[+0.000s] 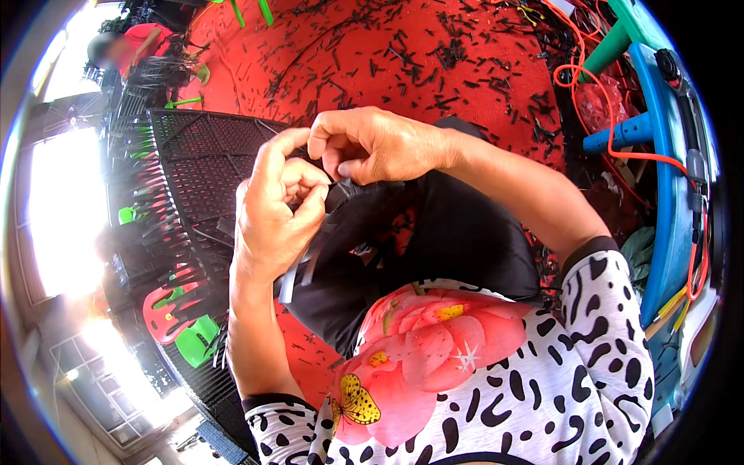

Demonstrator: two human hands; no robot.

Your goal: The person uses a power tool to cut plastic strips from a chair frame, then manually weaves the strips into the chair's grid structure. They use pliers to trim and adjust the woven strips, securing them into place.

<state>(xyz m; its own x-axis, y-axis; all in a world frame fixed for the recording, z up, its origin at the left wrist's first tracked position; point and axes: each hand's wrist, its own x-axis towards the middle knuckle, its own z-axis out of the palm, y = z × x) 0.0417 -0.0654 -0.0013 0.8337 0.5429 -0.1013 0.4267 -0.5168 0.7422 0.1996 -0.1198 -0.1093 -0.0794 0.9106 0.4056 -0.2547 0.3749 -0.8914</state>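
My left hand is closed in a pinch, thumb against forefinger, at the end of a dark black strip. Close beside it, my right hand has its fingers curled and pinched just above the same strip. Its fingertips meet the left forefinger, and whatever lies between them is too small to make out. Beyond and left of my hands spreads a black woven panel, with many loose strip ends sticking out along its left side. My black-clad legs lie beneath the hands.
Black scraps litter the red floor. At the right stands a blue plastic stool with an orange cable looping past it. Red and green plastic seats sit at the left. Another person is at the far left.
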